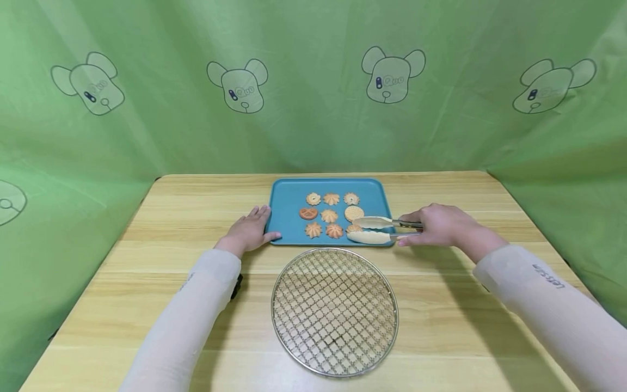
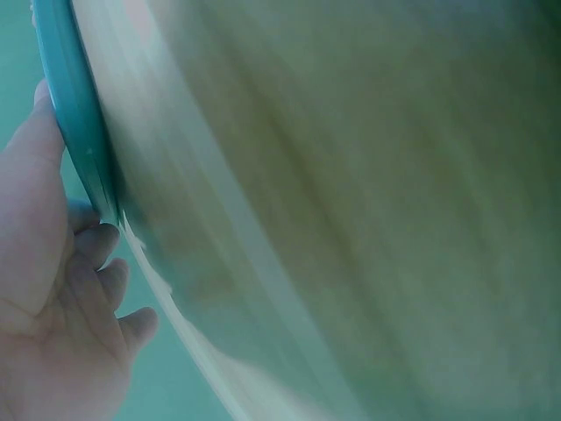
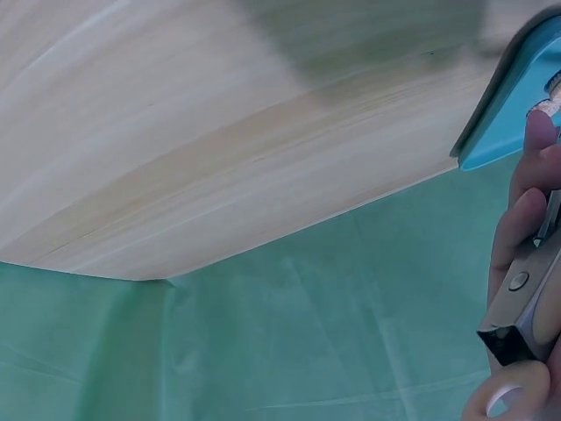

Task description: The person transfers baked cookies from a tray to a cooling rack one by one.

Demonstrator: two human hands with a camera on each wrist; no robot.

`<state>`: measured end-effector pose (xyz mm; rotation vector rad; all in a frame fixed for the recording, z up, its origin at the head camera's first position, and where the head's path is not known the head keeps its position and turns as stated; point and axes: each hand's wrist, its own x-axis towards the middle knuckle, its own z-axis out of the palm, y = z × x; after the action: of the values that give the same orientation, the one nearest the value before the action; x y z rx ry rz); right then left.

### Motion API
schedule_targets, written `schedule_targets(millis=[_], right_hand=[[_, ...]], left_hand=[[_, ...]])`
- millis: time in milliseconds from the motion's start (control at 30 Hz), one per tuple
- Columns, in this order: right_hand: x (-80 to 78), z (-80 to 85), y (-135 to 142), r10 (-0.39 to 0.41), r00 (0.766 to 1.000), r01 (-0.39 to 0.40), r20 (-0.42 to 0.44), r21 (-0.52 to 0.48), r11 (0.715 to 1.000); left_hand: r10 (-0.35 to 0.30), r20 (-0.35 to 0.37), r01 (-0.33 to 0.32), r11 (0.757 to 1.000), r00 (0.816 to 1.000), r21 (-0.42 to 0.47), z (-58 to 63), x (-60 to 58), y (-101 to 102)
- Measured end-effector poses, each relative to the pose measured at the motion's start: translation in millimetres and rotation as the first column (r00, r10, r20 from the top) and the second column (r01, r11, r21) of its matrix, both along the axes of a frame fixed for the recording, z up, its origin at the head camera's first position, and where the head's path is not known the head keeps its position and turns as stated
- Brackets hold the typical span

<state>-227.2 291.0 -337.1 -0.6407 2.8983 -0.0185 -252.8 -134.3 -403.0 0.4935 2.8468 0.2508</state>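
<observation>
My left hand (image 1: 249, 230) holds the left side of a blue tray (image 1: 284, 207), its thumb over the rim. In the left wrist view, the other fingers (image 2: 110, 276) bend by the tray's outer edge. My right hand (image 1: 441, 225) grips metal tongs (image 1: 374, 238) with pale scalloped tips. These tips are spread over the tray's near right corner, on either side of a fluted cookie (image 1: 354, 228) they partly cover. Close behind lies a round cookie (image 1: 354, 213). In the right wrist view, the tongs' hinge end (image 3: 517, 285) and its pale ring show in the hand.
Several other cookies lie in rows on the tray, among them a brown pretzel-shaped one (image 1: 308, 213). In front of the tray, a round wire rack (image 1: 335, 313) lies on the wooden table (image 1: 441, 337). Green curtains (image 1: 313, 136) hang around the table's back and sides.
</observation>
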Motion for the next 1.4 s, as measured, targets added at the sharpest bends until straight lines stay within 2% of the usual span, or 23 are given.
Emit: schedule_targets(millis=[800, 1400], right_hand=[[8.7, -3.3, 5, 0.000, 1.000, -0.001, -0.014, -0.058, 0.998], [17.6, -5.3, 9, 0.033, 0.994, -0.050, -0.105, -0.163, 0.985]], left_hand=[[-0.002, -0.005, 0.002, 1.000, 1.000, 0.002, -1.9, -0.6, 0], [-0.004, -0.009, 0.004, 1.000, 1.000, 0.006, 0.7, 1.1, 2]])
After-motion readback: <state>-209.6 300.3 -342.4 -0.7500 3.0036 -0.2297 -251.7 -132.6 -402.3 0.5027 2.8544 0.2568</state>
